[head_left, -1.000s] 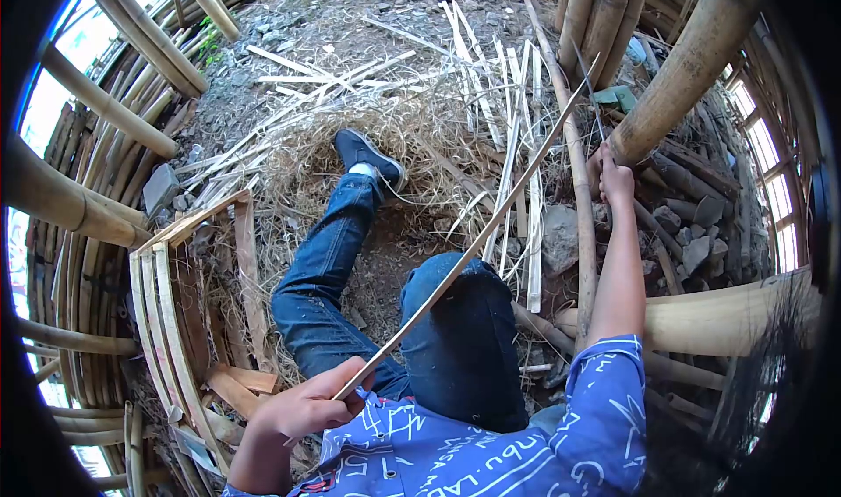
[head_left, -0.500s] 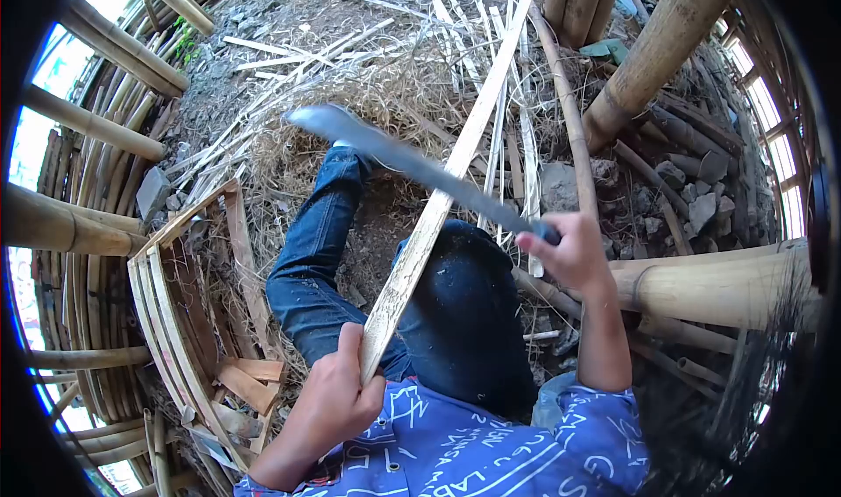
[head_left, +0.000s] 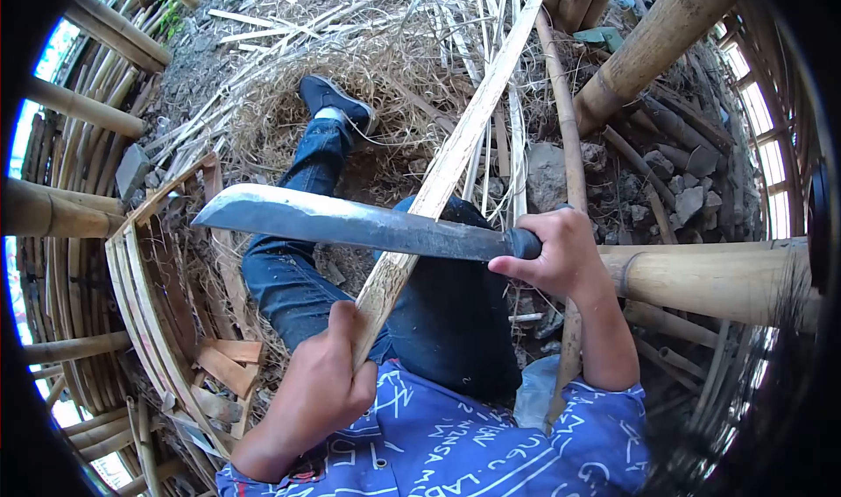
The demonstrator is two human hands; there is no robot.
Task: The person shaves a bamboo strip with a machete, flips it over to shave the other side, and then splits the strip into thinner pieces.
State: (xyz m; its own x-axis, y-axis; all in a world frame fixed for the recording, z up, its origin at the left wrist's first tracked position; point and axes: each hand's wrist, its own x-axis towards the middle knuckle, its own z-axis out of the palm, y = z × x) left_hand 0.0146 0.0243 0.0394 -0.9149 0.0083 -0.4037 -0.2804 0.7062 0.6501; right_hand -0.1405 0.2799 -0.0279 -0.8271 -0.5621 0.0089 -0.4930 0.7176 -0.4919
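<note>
I see the left grip (head_left: 328, 370) wrapped around the near end of a pale bamboo strip (head_left: 469, 129), which extends forward from it. The right grip (head_left: 561, 252) is tight on the handle of a machete (head_left: 350, 221); its blade crosses over the strip, but I cannot tell if they touch. A knee (head_left: 451, 313) occupies the space between both grips. Right of the right grip lies a thick bamboo pole (head_left: 710, 274), with stones (head_left: 688, 204) beyond.

1 broad, dark-bladed machete (head_left: 350, 225) crosswise over 1 pale, slanting bamboo strip (head_left: 471, 120)
</note>
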